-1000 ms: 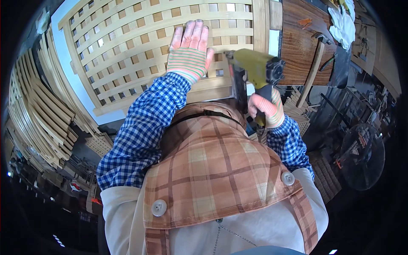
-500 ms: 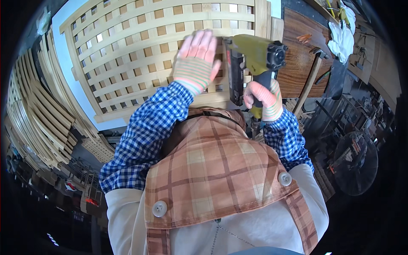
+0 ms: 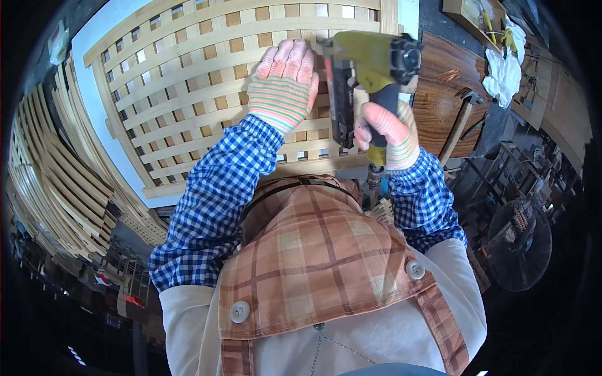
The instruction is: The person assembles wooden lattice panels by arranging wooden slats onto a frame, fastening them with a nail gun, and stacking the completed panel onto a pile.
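Observation:
A wooden lattice panel [image 3: 207, 105] in a pale frame lies flat before me. My left hand [image 3: 283, 88], in a striped pink and green glove, rests flat on its slats with the fingers stretched forward. In my right hand [image 3: 394, 133], gloved alike, is the handle of an olive-and-black nail gun [image 3: 370, 59]. The gun is held over the right part of the panel, its nose toward my left hand and its long black magazine in between. Whether the nose touches the slats I cannot tell.
Right of the panel lies a brown wood-grain board [image 3: 433, 94] with a hammer [image 3: 459, 122] on it. White cloth gloves [image 3: 503, 76] and a wooden box [image 3: 480, 15] are beyond. Curved wooden strips [image 3: 59, 169] are stacked at left. A round fan [image 3: 519, 244] stands lower right.
The nail gun in my right hand has shifted slightly left and up. My left hand stays flat on the lattice, with its fingers drawn a little closer together. The view has shifted slightly.

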Demonstrator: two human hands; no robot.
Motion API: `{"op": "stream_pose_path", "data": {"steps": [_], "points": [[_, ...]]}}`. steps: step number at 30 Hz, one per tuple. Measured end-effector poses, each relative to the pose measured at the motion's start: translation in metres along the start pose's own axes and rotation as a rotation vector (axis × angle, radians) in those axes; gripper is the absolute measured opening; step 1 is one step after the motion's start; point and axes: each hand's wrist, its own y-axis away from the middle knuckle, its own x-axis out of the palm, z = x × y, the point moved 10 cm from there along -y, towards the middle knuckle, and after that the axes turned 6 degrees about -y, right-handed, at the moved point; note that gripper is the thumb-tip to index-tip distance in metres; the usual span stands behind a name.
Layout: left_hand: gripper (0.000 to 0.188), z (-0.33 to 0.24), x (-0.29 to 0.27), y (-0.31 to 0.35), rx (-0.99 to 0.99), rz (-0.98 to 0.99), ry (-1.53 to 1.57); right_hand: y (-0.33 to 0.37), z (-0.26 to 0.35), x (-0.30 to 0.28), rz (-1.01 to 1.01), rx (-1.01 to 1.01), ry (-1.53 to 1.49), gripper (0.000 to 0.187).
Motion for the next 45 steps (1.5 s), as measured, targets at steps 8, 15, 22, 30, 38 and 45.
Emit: {"op": "stream_pose_path", "data": {"steps": [8, 15, 22, 30, 38, 45], "points": [[0.04, 0.02, 0.006, -0.031, 0.001, -0.026, 0.008, -0.017, 0.03, -0.004, -0.035, -0.084, 0.089, 0.034], [0.041, 0.051, 0.005, -0.05, 0.001, -0.105, -0.077, -0.05, 0.041, 0.035, 0.013, -0.041, 0.048, 0.025], [0.04, 0.055, 0.004, -0.049, 0.016, -0.089, -0.096, 0.014, 0.027, 0.028, 0.166, -0.202, 0.088, 0.042], [0.062, 0.036, -0.028, 0.076, 0.008, 0.113, 0.027, 0.093, -0.094, -0.005, 0.172, 0.253, 0.38, 0.017], [0.061, 0.035, -0.017, 0.098, -0.013, 0.097, -0.007, 0.092, -0.137, 0.017, 0.235, 0.348, 0.268, 0.025], [0.069, 0.038, -0.019, 0.1, -0.007, 0.124, 0.023, 0.085, -0.105, 0.005, 0.059, 0.187, 0.209, 0.015]]}}
